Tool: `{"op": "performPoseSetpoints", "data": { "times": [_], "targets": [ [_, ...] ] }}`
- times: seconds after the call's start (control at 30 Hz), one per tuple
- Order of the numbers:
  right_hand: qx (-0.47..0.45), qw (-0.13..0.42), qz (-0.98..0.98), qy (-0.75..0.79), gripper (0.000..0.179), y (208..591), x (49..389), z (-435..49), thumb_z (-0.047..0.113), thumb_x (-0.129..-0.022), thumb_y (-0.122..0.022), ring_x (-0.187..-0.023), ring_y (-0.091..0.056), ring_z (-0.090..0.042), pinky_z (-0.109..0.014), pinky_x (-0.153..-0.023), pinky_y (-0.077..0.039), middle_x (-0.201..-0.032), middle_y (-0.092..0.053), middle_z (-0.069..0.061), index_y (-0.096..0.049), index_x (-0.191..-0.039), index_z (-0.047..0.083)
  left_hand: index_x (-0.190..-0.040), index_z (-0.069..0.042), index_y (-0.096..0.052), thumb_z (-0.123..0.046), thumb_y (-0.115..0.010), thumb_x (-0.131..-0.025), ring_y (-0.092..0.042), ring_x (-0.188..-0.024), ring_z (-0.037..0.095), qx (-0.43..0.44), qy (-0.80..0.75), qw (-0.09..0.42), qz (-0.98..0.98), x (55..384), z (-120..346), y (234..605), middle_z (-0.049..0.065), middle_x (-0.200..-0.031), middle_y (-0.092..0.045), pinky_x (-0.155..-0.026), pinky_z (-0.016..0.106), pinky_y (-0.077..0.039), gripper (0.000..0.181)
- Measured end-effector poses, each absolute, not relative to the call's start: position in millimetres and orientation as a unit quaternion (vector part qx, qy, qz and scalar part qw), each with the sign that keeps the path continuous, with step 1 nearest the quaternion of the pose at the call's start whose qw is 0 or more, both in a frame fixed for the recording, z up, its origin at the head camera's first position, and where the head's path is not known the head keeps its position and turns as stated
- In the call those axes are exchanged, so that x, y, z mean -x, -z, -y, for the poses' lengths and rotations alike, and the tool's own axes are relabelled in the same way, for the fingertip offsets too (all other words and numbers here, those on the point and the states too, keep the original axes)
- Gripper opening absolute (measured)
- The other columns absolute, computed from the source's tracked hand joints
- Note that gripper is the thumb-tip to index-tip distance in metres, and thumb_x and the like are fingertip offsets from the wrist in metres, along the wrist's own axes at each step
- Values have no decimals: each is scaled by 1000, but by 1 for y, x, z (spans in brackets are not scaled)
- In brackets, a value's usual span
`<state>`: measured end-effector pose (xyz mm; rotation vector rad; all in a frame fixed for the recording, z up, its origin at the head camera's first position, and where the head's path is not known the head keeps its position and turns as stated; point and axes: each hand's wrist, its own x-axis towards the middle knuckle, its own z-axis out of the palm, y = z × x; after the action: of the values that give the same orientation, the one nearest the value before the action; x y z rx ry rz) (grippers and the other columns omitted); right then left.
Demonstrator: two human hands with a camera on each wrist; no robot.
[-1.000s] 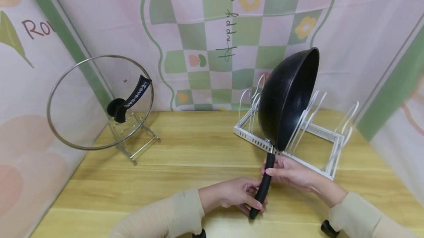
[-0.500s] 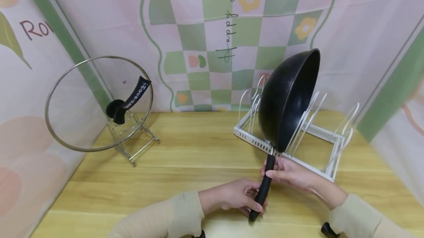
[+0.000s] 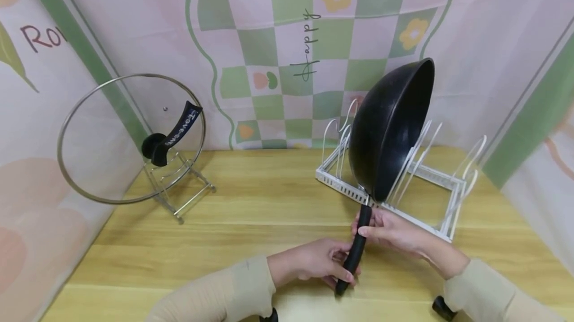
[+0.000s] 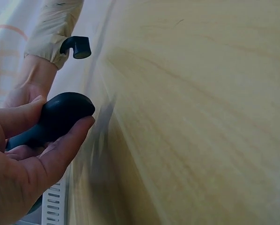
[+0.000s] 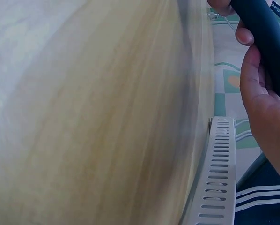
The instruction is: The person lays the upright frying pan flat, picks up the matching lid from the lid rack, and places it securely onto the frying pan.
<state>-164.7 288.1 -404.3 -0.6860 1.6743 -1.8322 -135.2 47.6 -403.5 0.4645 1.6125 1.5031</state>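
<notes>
A black wok (image 3: 381,127) stands on edge in a white slotted rack (image 3: 341,187), between its wire dividers, with its hollow side facing right. Its black handle (image 3: 354,257) points down toward the front of the table. Near the handle's end, my left hand (image 3: 318,264) pinches it between thumb and fingers; the left wrist view shows the rounded handle tip (image 4: 67,110) between them. Higher up, close to the wok, my right hand (image 3: 394,232) holds the handle with its thumb on top and fingers behind. The right fingers are partly hidden by the handle.
On the left, a glass lid (image 3: 107,147) with a metal rim and black handle (image 3: 179,132) stands upright in a small wire stand (image 3: 193,202). Patterned cloth walls (image 3: 296,38) close the wooden table (image 3: 215,247) at the back and sides.
Both hands keep their hold on the handle. Wok, rack and lid stay in place, apart from a slight shift of the whole head view.
</notes>
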Motion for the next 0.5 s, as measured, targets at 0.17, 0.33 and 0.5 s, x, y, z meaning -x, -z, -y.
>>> {"op": "performPoseSetpoints", "data": {
  "times": [0.17,0.33,0.5],
  "targets": [
    [267,272,-635,672,16,402,167,-289,-2,-104,-51,-106,-65,-13,-26,-94,-54,-114,-68,-9,-49,-119,1,-120,6,-61,16,-62,-93,-73,-95,35,-191,-604,427,-645,136,-48,402,10,-101,-70,-72,43,-63,29],
    [272,265,-646,662,15,400,168,-289,-1,-104,-52,-105,-66,-12,-25,-93,-54,-112,-69,-9,-49,-119,0,-122,6,-61,17,-63,-92,-73,-94,34,-190,-605,425,-646,137,-48,399,11,-101,-70,-72,42,-63,31],
    [263,255,-661,655,19,396,165,-289,1,-104,-53,-105,-66,-13,-25,-93,-53,-113,-68,-10,-47,-120,-5,-123,6,-61,17,-63,-92,-73,-91,31,-189,-602,423,-650,136,-47,397,12,-101,-71,-72,42,-63,33]
  ]
}}
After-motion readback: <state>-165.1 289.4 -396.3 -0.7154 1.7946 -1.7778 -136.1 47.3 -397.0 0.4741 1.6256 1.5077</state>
